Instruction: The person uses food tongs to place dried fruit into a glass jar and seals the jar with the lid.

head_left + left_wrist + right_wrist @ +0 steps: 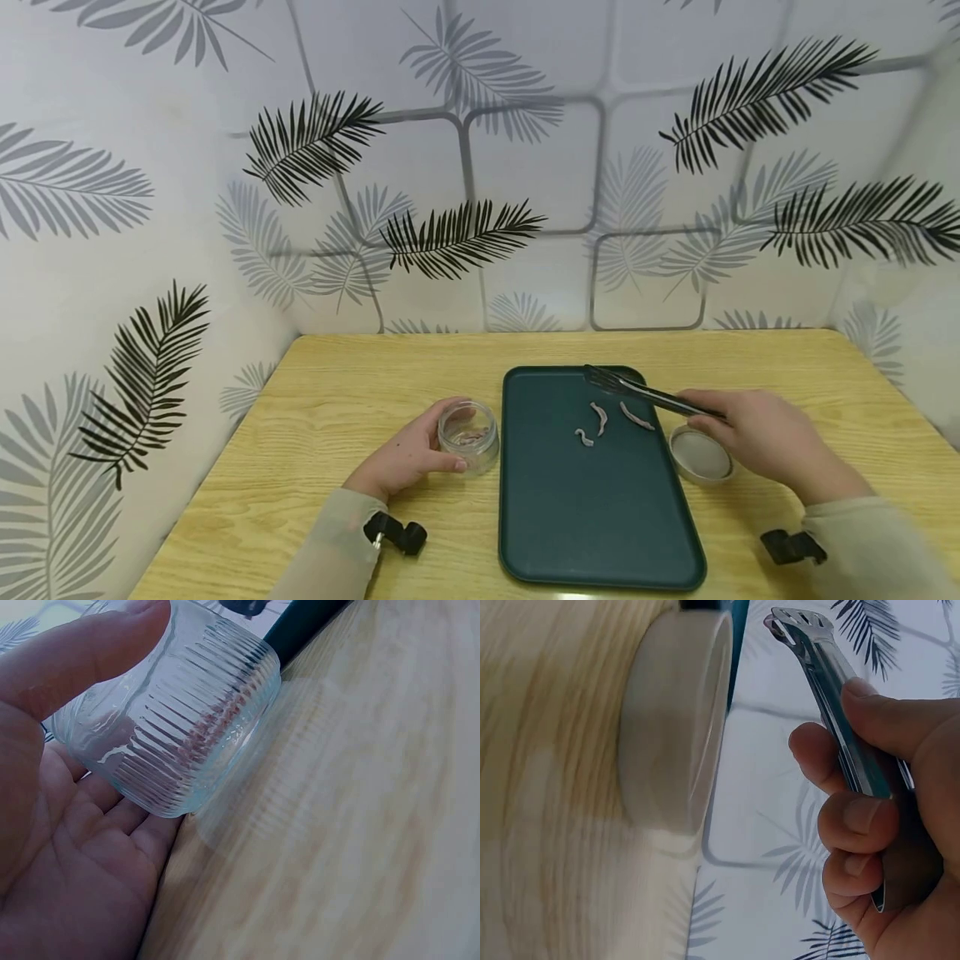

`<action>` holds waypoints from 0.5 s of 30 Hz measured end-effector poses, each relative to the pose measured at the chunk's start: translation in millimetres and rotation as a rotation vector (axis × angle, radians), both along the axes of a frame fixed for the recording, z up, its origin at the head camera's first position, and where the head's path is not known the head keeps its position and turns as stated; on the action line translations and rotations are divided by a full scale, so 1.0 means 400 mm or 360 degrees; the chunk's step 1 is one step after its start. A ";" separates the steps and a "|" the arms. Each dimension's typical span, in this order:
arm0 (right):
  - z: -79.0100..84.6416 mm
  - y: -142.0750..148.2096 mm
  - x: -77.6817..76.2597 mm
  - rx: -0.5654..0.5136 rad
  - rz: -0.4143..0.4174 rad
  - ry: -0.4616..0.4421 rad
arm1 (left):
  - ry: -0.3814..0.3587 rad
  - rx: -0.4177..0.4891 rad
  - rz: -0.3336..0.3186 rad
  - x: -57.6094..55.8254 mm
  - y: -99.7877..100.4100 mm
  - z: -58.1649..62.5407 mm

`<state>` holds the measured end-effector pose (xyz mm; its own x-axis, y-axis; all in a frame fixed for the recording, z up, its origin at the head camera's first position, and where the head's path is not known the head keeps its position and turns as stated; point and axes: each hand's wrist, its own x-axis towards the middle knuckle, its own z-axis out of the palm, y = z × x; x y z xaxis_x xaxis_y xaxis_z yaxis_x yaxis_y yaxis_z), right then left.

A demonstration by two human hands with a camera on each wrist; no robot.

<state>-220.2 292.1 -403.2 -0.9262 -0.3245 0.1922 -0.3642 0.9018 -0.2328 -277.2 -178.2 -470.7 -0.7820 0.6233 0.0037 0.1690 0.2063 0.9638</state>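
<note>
My left hand (416,450) holds a clear glass jar (480,457) on the table, thumb on the near side and fingers round the far side. Ribbed walls show in the left wrist view, with small reddish-brown pieces (214,727) at the jar's bottom. My right hand (765,433) grips metal tongs (840,712), fingers and thumb wrapped round the arms. The tong tips are over the far right part of a dark green tray (592,517); whether they pinch anything is unclear. Three thin, curled, pinkish-brown strips (598,418) lie on the tray.
A round pale lid (701,454) rests beside the tray's right edge, under the right hand. The wooden table (375,375) meets a leaf-patterned wall covering (525,167) at the back and left. The jar stands close to the tray's left rim.
</note>
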 end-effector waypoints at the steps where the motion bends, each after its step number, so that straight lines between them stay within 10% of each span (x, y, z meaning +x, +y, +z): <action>1: 0.003 -0.008 0.002 -0.0006 0.0006 -0.0009 | 0.0000 -0.0003 -0.0002 0.000 0.000 0.000; 15: 0.063 -0.163 0.030 -0.0044 0.0313 0.0110 | 0.0010 0.0003 -0.0008 -0.003 0.000 0.001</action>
<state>-208.2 226.9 -378.0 -0.8296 -0.4916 0.2647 -0.5488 0.8052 -0.2247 -278.4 -178.4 -470.3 -0.7786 0.6274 0.0096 0.1760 0.2036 0.9631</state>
